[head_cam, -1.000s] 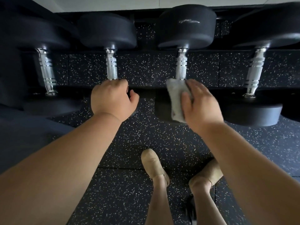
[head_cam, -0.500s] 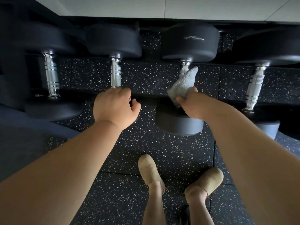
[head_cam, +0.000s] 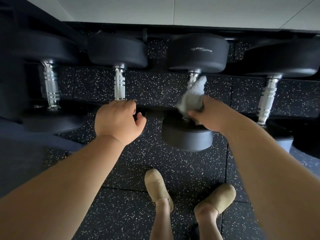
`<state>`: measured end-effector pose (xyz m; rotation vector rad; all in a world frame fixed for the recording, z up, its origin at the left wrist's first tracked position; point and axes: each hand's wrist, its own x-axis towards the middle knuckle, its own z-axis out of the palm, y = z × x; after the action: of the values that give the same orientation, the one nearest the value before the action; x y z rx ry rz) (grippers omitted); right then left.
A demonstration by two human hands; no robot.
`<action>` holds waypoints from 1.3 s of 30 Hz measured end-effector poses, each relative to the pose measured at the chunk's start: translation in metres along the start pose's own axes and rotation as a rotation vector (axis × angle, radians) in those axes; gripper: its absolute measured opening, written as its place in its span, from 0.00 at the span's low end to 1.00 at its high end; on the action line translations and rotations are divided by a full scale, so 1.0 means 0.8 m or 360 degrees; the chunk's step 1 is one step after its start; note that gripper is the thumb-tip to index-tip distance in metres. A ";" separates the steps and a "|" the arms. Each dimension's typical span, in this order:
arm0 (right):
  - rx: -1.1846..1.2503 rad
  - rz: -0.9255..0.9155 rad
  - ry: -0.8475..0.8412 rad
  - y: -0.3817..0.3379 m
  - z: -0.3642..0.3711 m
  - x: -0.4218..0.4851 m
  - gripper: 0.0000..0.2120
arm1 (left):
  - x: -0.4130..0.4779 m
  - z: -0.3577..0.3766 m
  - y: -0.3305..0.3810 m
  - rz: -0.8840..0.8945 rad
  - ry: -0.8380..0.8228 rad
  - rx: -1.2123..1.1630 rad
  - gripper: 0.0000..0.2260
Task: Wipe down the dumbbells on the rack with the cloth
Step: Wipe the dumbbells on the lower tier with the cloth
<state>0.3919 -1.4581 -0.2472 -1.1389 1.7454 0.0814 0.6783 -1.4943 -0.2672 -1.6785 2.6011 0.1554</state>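
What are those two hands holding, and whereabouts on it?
The right hand grips a crumpled grey cloth by its lower end, against a chrome dumbbell handle. The left hand curls over the near head of the neighbouring black dumbbell.

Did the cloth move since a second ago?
Yes. The cloth slid up the dumbbell's silver handle, from the near head toward the far head, away from the person.

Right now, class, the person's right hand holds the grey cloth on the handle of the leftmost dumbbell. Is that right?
Not quite. The head view shows the right hand holding the grey cloth on the handle of the third dumbbell from the left, not the leftmost.
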 end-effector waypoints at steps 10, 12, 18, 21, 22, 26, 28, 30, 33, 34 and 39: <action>0.1058 0.0179 0.0464 -0.048 -0.002 0.055 0.23 | 0.002 0.000 0.000 -0.0011 -0.0020 -0.0006 0.13; 0.0830 0.0172 0.0440 -0.029 0.014 0.038 0.23 | 0.001 -0.001 -0.001 -0.0016 -0.0025 -0.0006 0.13; 0.0459 0.0165 0.0190 -0.008 0.007 0.029 0.18 | 0.002 -0.001 0.001 -0.0052 -0.0016 -0.0038 0.13; 0.1137 0.0292 0.0413 -0.033 -0.002 0.049 0.32 | 0.001 0.000 0.000 -0.0104 0.0019 -0.0084 0.14; 0.1134 0.0270 0.0419 -0.040 -0.002 0.050 0.29 | 0.001 0.000 0.000 -0.0121 0.0030 -0.0099 0.15; 0.0633 0.0088 0.0363 -0.026 0.002 0.005 0.13 | 0.003 -0.002 -0.003 -0.0232 0.0070 -0.0160 0.19; 0.0602 0.0004 0.0410 -0.010 -0.003 -0.029 0.08 | 0.004 -0.001 -0.003 -0.0337 0.0101 -0.0213 0.21; 0.0812 -0.0008 0.0598 -0.008 -0.012 -0.058 0.08 | 0.006 0.000 -0.003 -0.0479 0.0136 -0.0277 0.21; 0.0819 -0.0193 0.1097 -0.024 -0.032 -0.069 0.09 | 0.008 0.001 -0.001 -0.0583 0.0138 -0.0264 0.22; 0.0680 -0.0260 0.1214 -0.027 -0.038 -0.059 0.16 | 0.008 0.000 0.000 -0.0579 0.0134 -0.0253 0.22; -0.0098 -0.0280 0.1220 -0.087 -0.056 0.031 0.35 | 0.007 -0.002 0.002 -0.0533 0.0111 -0.0225 0.23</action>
<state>0.4094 -1.5359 -0.2149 -1.4805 2.2957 -0.4694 0.6750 -1.4988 -0.2660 -2.1734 2.3565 0.2768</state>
